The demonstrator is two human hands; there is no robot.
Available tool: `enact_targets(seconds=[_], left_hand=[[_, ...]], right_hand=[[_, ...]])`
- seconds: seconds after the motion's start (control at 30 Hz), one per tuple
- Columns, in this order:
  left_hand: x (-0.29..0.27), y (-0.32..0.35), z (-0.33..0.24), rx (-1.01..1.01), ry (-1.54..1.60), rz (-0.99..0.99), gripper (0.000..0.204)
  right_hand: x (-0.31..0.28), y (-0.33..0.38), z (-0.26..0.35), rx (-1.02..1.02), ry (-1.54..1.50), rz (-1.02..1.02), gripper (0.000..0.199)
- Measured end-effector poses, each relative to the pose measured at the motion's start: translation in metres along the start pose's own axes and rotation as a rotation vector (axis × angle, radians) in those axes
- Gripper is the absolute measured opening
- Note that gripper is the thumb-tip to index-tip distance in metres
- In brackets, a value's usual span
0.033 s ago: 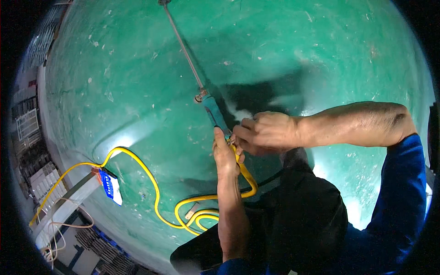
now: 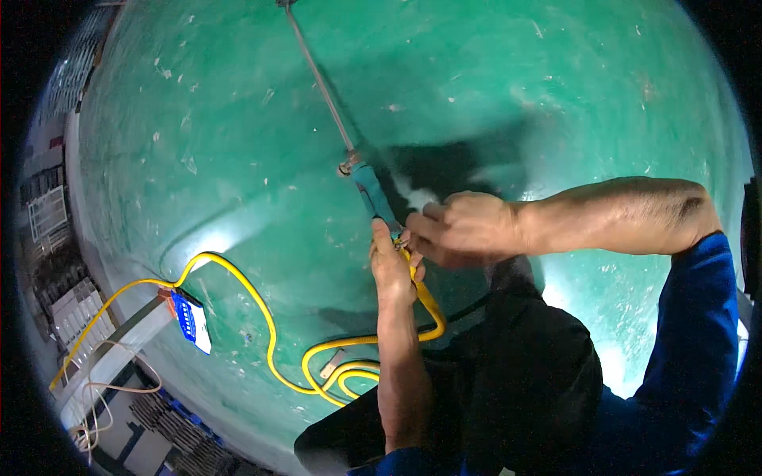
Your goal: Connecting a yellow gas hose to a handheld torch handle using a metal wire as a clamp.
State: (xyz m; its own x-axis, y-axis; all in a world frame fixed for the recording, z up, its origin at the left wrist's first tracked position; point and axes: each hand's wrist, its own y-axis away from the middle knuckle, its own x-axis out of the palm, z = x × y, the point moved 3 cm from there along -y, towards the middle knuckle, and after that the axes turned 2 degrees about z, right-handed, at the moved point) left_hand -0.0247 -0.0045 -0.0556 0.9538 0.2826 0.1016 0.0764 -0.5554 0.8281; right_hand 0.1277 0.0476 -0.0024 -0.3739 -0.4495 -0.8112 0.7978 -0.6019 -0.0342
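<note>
Gripping the blue handle [image 2: 373, 194] of a long metal spray lance [image 2: 317, 75], the left hand [image 2: 393, 270] is closed around its lower end, where the yellow hose [image 2: 262, 317] joins. The right hand [image 2: 464, 228] is pinched with its fingertips on that joint, though what exactly is held cannot be told. No change can be made out; the hose lies coiled on the green floor [image 2: 198, 119] beside a blue-and-white box [image 2: 192, 321].
</note>
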Motion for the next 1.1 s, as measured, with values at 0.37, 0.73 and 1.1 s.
enact_targets(seconds=[0.37,0.73,1.1], left_hand=[[-0.002,-0.005,-0.001,0.047,0.006,-0.013,0.057],[-0.002,-0.006,0.002,0.029,-0.049,0.031,0.061],[-0.012,-0.020,0.016,0.044,-0.029,0.024,0.061]], right_hand=[[0.019,-0.003,-0.029,0.576,-1.055,0.186,0.014],[0.018,-0.001,-0.002,-0.011,-0.083,0.090,0.011],[0.031,0.000,-0.025,0.639,-1.163,0.271,0.022]])
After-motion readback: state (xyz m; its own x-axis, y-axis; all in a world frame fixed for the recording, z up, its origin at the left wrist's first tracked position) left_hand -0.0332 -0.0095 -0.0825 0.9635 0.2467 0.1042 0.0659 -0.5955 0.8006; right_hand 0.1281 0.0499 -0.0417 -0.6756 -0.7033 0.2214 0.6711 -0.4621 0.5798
